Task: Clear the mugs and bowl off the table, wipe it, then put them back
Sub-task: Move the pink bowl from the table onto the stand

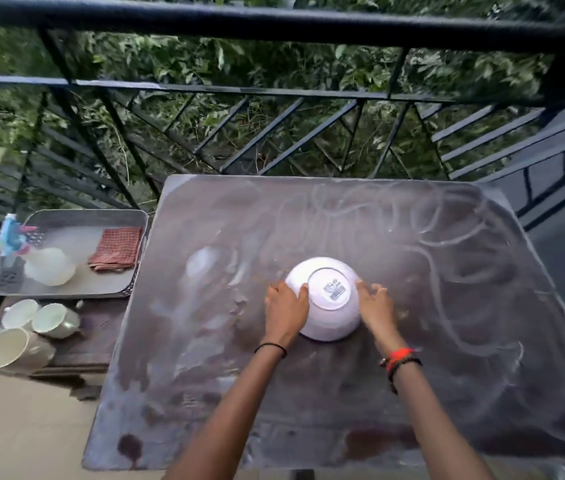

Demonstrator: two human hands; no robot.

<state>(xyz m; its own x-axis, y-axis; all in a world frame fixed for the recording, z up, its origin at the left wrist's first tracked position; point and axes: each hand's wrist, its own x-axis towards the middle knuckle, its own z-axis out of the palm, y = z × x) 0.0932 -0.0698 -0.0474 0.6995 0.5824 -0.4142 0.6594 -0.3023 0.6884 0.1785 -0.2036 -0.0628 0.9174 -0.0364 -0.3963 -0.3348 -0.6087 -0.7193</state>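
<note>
A white bowl [326, 299] sits upside down near the middle of the dark, streaky wet table [447, 341], its base with a label facing up. My left hand [286, 306] presses against the bowl's left side and my right hand [376, 304] against its right side, so both hands grip it. Several pale mugs [17, 336] stand in a cluster on a low dark surface left of the table.
A grey tray [66, 289] left of the table holds a folded red checked cloth [116, 249] and a spray bottle [36, 258] lying on its side. A black metal railing [274, 91] runs close behind the table, with foliage beyond.
</note>
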